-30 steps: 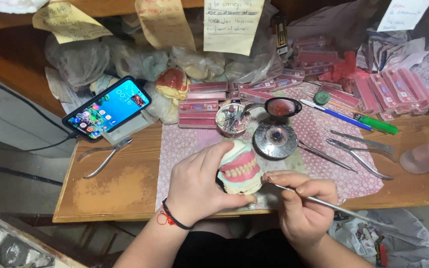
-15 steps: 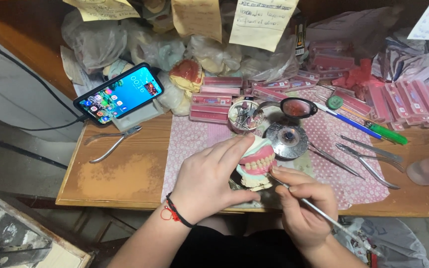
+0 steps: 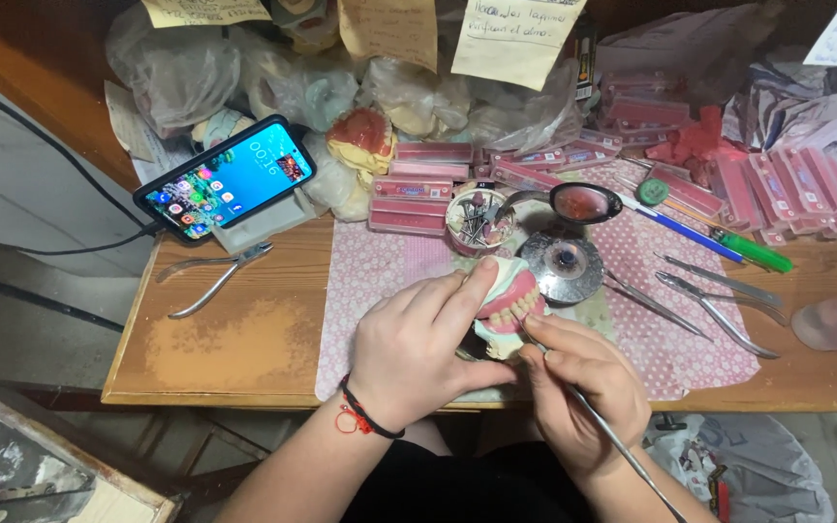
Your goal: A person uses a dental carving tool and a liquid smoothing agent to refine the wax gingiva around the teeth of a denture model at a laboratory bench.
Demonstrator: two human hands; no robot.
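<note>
Left hand: closed around the denture model, thumb beneath, forefinger over its top.
Right hand: fingers pinched together on a thin metal tool, held like a pen; its tip seems to touch the teeth, though fingers hide it.
Denture model: pink gums, pale teeth, above the dotted pink mat near the table's front edge.
Round metal dish: at 1 o'clock, just beside the model.
Phone: at 10 o'clock, propped, screen lit.
Pliers: at 9 o'clock, well apart.
</note>
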